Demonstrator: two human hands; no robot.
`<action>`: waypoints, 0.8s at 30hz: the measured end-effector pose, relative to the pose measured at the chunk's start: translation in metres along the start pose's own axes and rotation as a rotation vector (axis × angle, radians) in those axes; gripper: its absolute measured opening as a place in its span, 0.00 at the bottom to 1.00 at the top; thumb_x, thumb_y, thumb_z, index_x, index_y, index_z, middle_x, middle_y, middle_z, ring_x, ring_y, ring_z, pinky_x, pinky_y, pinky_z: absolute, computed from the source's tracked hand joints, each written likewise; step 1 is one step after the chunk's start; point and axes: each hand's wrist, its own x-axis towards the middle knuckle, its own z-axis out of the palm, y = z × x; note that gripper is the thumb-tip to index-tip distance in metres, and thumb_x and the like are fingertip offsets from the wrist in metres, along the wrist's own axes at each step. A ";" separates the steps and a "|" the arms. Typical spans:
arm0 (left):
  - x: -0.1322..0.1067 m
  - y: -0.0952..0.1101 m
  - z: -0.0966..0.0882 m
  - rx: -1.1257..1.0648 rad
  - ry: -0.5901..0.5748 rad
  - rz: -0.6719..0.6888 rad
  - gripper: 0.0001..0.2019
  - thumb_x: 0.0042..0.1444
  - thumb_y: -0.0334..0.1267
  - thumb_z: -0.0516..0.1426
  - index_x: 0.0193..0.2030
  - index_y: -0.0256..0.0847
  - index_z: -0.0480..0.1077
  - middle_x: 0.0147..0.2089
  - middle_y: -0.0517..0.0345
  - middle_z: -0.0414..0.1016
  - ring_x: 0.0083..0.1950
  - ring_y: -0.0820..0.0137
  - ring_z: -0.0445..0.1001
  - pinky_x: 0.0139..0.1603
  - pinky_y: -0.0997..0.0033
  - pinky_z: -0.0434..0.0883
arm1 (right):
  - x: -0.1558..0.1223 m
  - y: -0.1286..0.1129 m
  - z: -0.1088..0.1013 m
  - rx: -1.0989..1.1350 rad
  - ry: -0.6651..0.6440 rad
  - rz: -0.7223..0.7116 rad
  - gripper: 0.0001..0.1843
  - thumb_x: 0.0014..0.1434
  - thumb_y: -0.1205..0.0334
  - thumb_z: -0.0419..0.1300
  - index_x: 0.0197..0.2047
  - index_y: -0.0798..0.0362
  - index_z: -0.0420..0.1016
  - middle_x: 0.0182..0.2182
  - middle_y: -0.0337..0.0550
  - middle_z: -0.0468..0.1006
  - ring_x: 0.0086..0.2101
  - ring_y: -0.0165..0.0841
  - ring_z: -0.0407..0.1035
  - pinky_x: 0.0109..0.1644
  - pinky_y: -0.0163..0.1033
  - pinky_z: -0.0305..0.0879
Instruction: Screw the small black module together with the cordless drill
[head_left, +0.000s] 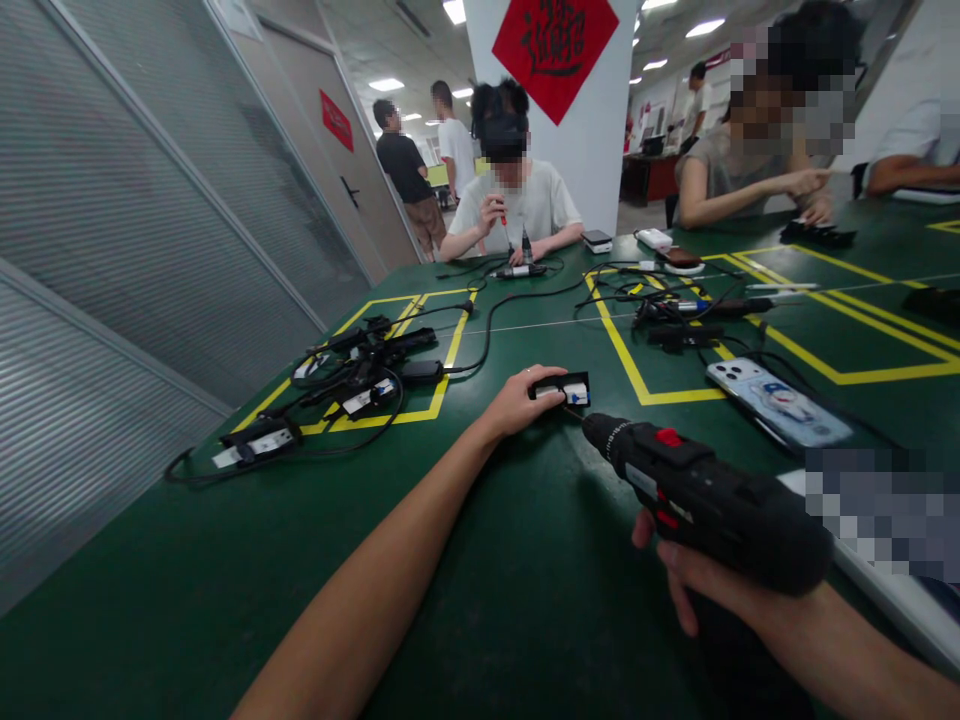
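My left hand [525,400] grips a small black casing [583,380] with white and blue parts inside, down at the green table [480,520]. Wrapped round the handle of a black cordless drill [705,490] with red switches is my right hand [697,570]. The drill points left and away from me, and its thin bit reaches the near edge of the casing beside my left fingers. Whether the bit touches a screw is too small to make out. The drill's lower handle is dark and partly hidden by my wrist.
Black cabled devices [367,370] lie at left inside yellow tape. More cables and a black screwdriver-like tool [705,308] lie at right, near a phone [780,400]. A co-worker [517,200] opposite holds a red-handled tool; another person [750,180] sits at right.
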 end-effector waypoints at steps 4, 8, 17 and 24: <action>0.000 -0.001 0.000 0.000 0.001 0.002 0.22 0.55 0.45 0.56 0.56 0.43 0.67 0.53 0.53 0.71 0.53 0.64 0.69 0.58 0.60 0.65 | 0.005 0.007 0.000 -0.008 0.026 -0.023 0.10 0.61 0.55 0.57 0.44 0.49 0.67 0.42 0.43 0.77 0.21 0.27 0.70 0.29 0.39 0.66; 0.000 -0.001 0.000 -0.012 -0.002 -0.014 0.22 0.55 0.45 0.56 0.56 0.43 0.67 0.54 0.52 0.71 0.54 0.63 0.69 0.58 0.59 0.65 | 0.013 0.014 0.002 -0.040 0.072 -0.058 0.09 0.56 0.55 0.60 0.35 0.50 0.69 0.23 0.35 0.76 0.15 0.28 0.69 0.22 0.37 0.65; 0.000 -0.005 -0.001 -0.015 -0.009 0.014 0.23 0.55 0.46 0.57 0.56 0.44 0.67 0.54 0.53 0.71 0.53 0.64 0.69 0.57 0.61 0.66 | 0.011 0.022 0.001 -0.043 0.107 -0.046 0.11 0.57 0.52 0.60 0.38 0.49 0.69 0.26 0.36 0.77 0.17 0.28 0.69 0.23 0.36 0.66; 0.000 -0.003 -0.001 -0.007 -0.016 -0.010 0.23 0.54 0.45 0.57 0.56 0.43 0.67 0.55 0.53 0.70 0.54 0.64 0.69 0.58 0.59 0.65 | 0.013 0.022 0.001 -0.041 0.074 -0.083 0.17 0.57 0.51 0.58 0.47 0.47 0.65 0.37 0.43 0.79 0.15 0.26 0.69 0.22 0.36 0.65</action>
